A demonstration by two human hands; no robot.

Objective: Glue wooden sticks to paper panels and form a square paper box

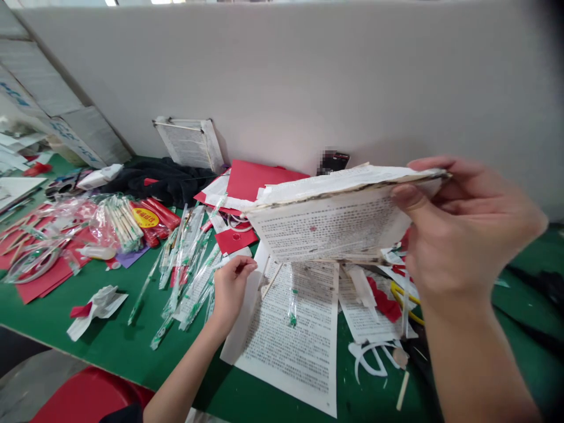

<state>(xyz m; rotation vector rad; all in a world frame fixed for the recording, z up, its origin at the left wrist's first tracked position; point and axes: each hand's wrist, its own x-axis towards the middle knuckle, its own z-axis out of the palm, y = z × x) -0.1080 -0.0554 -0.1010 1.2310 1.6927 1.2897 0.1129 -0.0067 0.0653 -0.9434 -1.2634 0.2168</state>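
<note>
My right hand (465, 232) grips the edge of a thick bundle of printed paper sheets (326, 226), which has worn, dark-stained edges and is held up above the table. My left hand (230, 292) hovers over a printed sheet (291, 341), its fingertips pinched together. Nothing is clearly visible between them. A thin wooden stick (272, 281) lies close to those fingertips. Several clear plastic sleeves with green print and wooden sticks inside (187, 276) lie to the left of my left hand.
The green table (118, 346) also holds red card sheets (259, 179), bagged wooden sticks (118, 223), a dark cloth (163, 181), and yellow-handled pliers (403, 302). White paper scraps (372, 358) lie near the front. A grey partition wall (282, 76) stands behind, with a propped booklet (189, 143).
</note>
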